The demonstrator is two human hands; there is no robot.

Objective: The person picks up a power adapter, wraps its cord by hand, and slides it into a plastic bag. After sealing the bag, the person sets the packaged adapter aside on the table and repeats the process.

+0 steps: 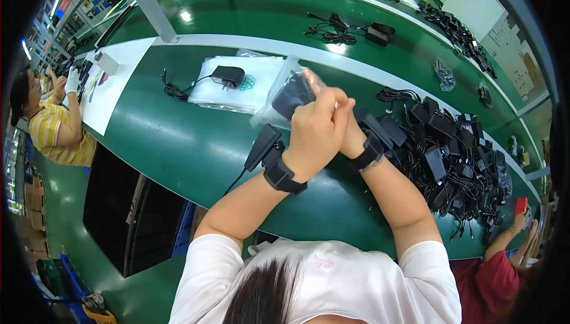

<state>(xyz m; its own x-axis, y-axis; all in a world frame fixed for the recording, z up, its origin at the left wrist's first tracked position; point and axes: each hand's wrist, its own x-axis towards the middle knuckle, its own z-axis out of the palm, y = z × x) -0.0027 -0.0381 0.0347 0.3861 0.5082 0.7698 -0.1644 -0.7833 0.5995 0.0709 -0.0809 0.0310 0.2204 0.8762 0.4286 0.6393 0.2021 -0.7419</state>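
Note:
My left hand [317,127] and my right hand [351,136] are crossed close together over the green bench. Both are closed at a clear plastic bag [268,113] with a black power adapter [291,95] inside. The left hand covers most of the right one, so the right hand's exact grip is partly hidden. Just left of the bag lies a stack of flat clear bags [208,97]. On that stack rests another black power adapter [228,76] with its plug prongs showing and its cable trailing left. Each wrist wears a black strapped device.
A large tangled heap of black adapters and cables [445,152] covers the bench at right. More adapters [377,32] lie on the green surface beyond the pale rail [237,41]. A person in yellow stripes [56,128] works at left; one in a red sleeve [493,276] at lower right.

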